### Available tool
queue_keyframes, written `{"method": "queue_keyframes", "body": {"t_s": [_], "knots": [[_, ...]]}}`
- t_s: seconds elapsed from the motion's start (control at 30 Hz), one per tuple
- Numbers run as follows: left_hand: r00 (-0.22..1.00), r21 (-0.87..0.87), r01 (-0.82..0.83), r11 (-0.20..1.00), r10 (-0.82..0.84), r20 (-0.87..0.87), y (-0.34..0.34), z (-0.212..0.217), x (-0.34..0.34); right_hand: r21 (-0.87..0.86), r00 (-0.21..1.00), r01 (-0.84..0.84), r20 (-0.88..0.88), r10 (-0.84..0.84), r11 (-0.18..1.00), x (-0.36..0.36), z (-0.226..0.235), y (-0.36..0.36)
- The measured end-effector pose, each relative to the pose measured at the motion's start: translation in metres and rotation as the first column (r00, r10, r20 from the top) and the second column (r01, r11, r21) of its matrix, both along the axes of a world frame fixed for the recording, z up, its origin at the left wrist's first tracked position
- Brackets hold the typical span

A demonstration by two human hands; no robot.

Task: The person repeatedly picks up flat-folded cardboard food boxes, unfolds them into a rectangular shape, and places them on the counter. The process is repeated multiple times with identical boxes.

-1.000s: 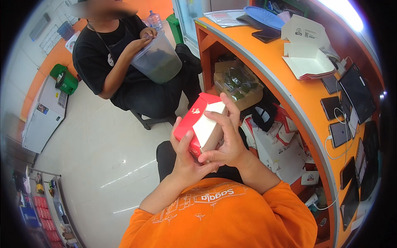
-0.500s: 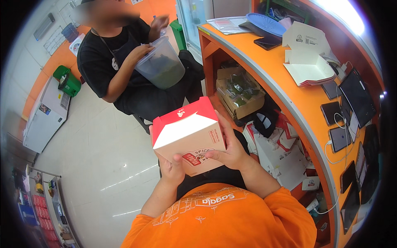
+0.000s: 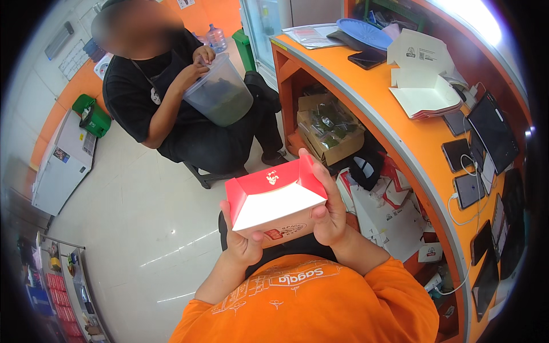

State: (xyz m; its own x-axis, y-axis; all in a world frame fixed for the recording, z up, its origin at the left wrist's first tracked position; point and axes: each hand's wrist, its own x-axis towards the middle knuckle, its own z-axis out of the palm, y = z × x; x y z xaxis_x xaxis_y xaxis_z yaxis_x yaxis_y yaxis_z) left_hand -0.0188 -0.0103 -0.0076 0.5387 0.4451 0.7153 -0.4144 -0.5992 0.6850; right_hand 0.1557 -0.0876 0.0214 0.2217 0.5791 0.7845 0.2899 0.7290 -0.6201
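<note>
A red and white cardboard food box point(image 3: 278, 212) is held in front of my lap, its red flap on the far side and a printed face tilted toward me. My left hand point(image 3: 242, 243) grips its left side, thumb on the near face. On the right side my right hand point(image 3: 329, 211) wraps round it, the thumb at the near corner and a fingertip up beside the red flap. The fingers beneath the box are partly hidden.
Ahead, a seated person holds a clear plastic tub point(image 3: 220, 94) with green contents. To my right curves an orange counter point(image 3: 366, 86) with unfolded cartons point(image 3: 426, 94), phones and a tablet point(image 3: 494, 134). Under it stands a brown carton point(image 3: 331, 128) of small bags.
The box has moved slightly right and tipped, so less of its near face shows. My hands moved with it. The other person's raised hand has come down to the tub's rim.
</note>
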Motion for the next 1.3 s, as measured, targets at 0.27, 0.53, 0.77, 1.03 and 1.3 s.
{"method": "queue_keyframes", "body": {"t_s": [0.27, 0.53, 0.77, 1.03, 1.3], "knots": [[0.997, -0.042, -0.059, 0.997, 0.061, 0.050, 0.009, 0.019, 0.007, -0.055, 0.999, 0.049, 0.012, -0.049, 0.997, -0.005, -0.011, 0.001], [0.945, -0.706, -0.237, 0.667, 0.326, -0.009, 0.036, -0.027, 0.009, -0.537, 0.989, -0.136, -0.116, 0.087, 0.832, -0.007, -0.057, 0.001], [0.924, -0.662, -0.220, 0.716, -0.064, -0.376, 0.023, -0.029, 0.018, -0.469, 0.732, -0.272, -0.668, -0.136, 0.840, -0.009, -0.072, 0.016], [0.933, -0.649, -0.132, 0.749, -0.127, -0.337, 0.034, -0.038, 0.019, -0.413, 0.787, -0.271, -0.615, -0.047, 0.870, -0.005, -0.075, 0.024], [0.849, -0.937, -0.226, 0.268, -0.417, -0.324, 0.069, -0.238, -0.044, -0.891, 0.908, -0.325, -0.387, -0.158, 0.316, 0.037, -0.170, 0.025]]}}
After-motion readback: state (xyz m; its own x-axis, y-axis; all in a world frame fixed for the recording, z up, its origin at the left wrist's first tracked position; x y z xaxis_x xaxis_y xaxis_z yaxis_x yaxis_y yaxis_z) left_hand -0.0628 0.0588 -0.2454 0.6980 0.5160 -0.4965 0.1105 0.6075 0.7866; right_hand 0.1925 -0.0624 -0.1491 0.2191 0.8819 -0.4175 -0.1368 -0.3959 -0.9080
